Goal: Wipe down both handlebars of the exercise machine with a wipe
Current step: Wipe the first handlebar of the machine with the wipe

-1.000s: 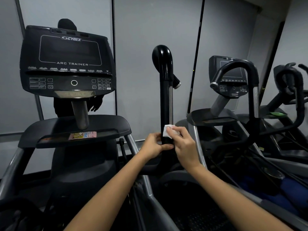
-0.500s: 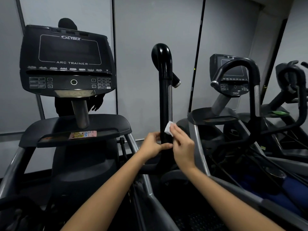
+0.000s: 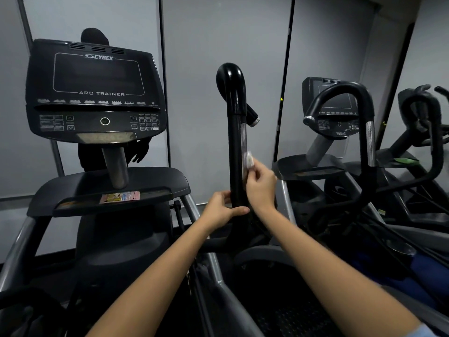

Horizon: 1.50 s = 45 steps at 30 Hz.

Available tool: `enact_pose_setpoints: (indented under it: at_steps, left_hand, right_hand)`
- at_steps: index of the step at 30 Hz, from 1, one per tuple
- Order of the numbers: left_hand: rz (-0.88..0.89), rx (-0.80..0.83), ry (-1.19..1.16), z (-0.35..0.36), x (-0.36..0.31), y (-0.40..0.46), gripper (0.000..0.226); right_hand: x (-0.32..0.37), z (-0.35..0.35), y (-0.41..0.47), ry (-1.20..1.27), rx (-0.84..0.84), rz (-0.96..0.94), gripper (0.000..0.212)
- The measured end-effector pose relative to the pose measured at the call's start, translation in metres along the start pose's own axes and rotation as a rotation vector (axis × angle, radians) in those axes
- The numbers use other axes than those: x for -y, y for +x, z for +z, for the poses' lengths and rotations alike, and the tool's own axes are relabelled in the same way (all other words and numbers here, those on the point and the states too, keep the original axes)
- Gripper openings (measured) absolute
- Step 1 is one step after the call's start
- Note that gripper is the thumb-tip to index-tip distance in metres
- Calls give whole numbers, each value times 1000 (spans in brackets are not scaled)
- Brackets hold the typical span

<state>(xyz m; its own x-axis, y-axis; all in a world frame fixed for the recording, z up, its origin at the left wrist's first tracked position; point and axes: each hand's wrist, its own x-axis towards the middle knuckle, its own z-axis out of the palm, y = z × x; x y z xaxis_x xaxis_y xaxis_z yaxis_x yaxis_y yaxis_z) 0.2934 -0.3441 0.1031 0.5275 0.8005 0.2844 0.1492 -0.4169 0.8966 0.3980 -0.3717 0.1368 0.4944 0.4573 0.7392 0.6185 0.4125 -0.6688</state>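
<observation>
The handlebar [image 3: 236, 142] was a glossy black upright tube that curved over at the top into a rounded hook, with a silvery metal strip running down its right side and a short chrome-capped stub [image 3: 252, 117] jutting out behind it. It stood just right of the Cybex Arc Trainer console [image 3: 97, 93].

The wipe [image 3: 249, 161] was a small, pale, crumpled piece, blurred in the view. The right hand [image 3: 261, 184] pinched it between thumb and curled fingertips and held it against the metal strip on the bar's right side, about halfway up the tube. The wipe sat at the very tips of those fingers, above the rest of the hand.

Lower down, the left hand [image 3: 222, 209] gripped the handlebar, fingers wrapped behind the tube and the thumb lying across its front. That hand sat below the wipe and did not touch it.
</observation>
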Motion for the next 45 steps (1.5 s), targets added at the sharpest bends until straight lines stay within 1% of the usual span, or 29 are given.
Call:
enact_pose_setpoints:
  at_steps: [3,5,7,9,11,13,15,17,20,22,24,26,31,34,36,38,40,43,45]
  left_hand:
    - [-7,27,25,-2,-4,2,52]
    - [-23,37,21,-3,-6,2,52]
    - [-47,48,-34,-3,-7,2,43]
    - [-78,71,-105,-3,-11,0,35]
    - [-88,88,-126,-2,-13,-2,31]
    - [-87,76,-131,-1,-14,-4,29]
    - [-67,58,-121,0,-14,-4,32]
    - [-57,53,-107,1,-13,-4,33]
    - [-89,60,-113,1,-15,-5,37]
    - [-102,52,-92,1,-14,-5,41]
    - [-110,45,-81,1,-14,-5,43]
    - [-114,49,-99,2,-13,-5,42]
    - [-88,55,-101,1,-10,-2,37]
    - [-93,52,-110,0,-10,-2,37]
    - [-103,61,-133,0,-10,-2,40]
    - [-102,63,-147,1,-9,-2,42]
    - [-94,58,-153,1,-7,-2,41]
    - [-71,61,-152,1,-6,-3,39]
    - [-68,77,-151,1,-5,-3,38]
  right_hand:
    - [1,0,10,3,15,40,29]
    - [18,3,37,-9,22,15,29]
    - [31,7,65,-6,43,-13,32]
    - [31,10,78,33,66,4,31]
    - [21,10,68,46,93,62,27]
    - [0,8,42,27,118,143,30]
    - [-22,3,16,53,160,202,26]
    - [-29,2,15,73,215,225,25]
    - [-6,7,55,114,233,273,30]
    - [20,6,83,211,269,304,32]
    - [41,3,91,316,329,348,37]
    - [45,-4,79,370,361,413,40]
    - [4,-17,18,371,480,621,43]
    - [7,-13,29,299,519,609,43]
    - [23,-10,50,271,487,552,44]
    - [33,-8,61,306,450,524,45]
    - [27,-9,52,288,468,543,44]
    - [-1,-12,19,249,534,614,43]
    - [-9,-21,4,259,507,670,43]
